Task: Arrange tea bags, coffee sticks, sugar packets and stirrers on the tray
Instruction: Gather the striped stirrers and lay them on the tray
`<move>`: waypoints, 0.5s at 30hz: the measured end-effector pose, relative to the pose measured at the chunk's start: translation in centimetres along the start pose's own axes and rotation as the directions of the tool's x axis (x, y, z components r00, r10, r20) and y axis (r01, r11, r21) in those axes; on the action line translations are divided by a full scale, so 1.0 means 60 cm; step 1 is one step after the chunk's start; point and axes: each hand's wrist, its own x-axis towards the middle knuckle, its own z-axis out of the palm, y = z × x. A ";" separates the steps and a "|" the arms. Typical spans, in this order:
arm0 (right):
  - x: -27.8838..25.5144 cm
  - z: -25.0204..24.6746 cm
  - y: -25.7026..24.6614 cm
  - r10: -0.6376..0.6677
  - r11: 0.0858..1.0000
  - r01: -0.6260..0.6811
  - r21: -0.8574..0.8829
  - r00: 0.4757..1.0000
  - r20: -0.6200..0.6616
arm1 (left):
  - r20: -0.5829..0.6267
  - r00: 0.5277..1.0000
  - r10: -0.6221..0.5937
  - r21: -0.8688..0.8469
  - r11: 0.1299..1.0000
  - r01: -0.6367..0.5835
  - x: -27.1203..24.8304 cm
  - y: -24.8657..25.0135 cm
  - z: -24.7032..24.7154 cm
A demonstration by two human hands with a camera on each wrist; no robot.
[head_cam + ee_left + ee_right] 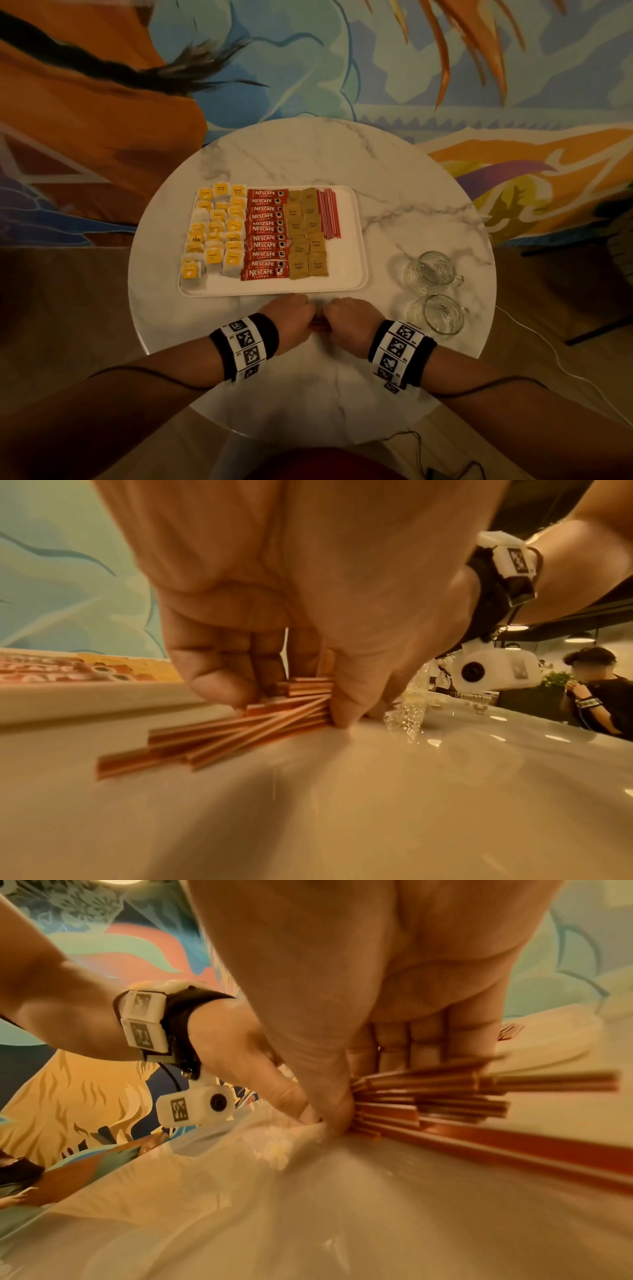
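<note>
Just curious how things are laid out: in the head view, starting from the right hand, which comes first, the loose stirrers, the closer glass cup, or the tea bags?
From the right hand:
1. Loose stirrers, gripped between both hands.
2. Closer glass cup, to its right.
3. Tea bags, on the tray's far left.

Marble table (pixel 394 212) bears tray (pixel 349 240), mugs (pixel 430 270), loose stirrers (pixel 212 734).

Your tray (pixel 346 281) sits mid-desk (pixel 239 161): tea bags (pixel 214 233) left, then coffee sticks (pixel 265 234), sugar packets (pixel 306 233), stirrers (pixel 328 212) rightmost; two cups (pixel 430 270) right of tray.
</note>
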 end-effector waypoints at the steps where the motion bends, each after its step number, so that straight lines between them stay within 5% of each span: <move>1: 0.001 0.000 -0.001 -0.005 1.000 0.005 -0.008 1.000 0.006 | 0.001 1.000 0.010 0.025 1.000 -0.010 0.001 0.001 0.002; 7: 0.012 0.010 -0.006 -0.024 0.999 0.025 -0.021 0.998 0.051 | 0.031 0.998 0.052 0.193 0.980 -0.057 -0.010 0.009 0.013; 15: 0.007 0.042 -0.002 -0.050 0.991 0.042 -0.124 0.997 -0.066 | 0.022 0.999 0.040 0.294 0.955 -0.045 -0.018 0.010 0.020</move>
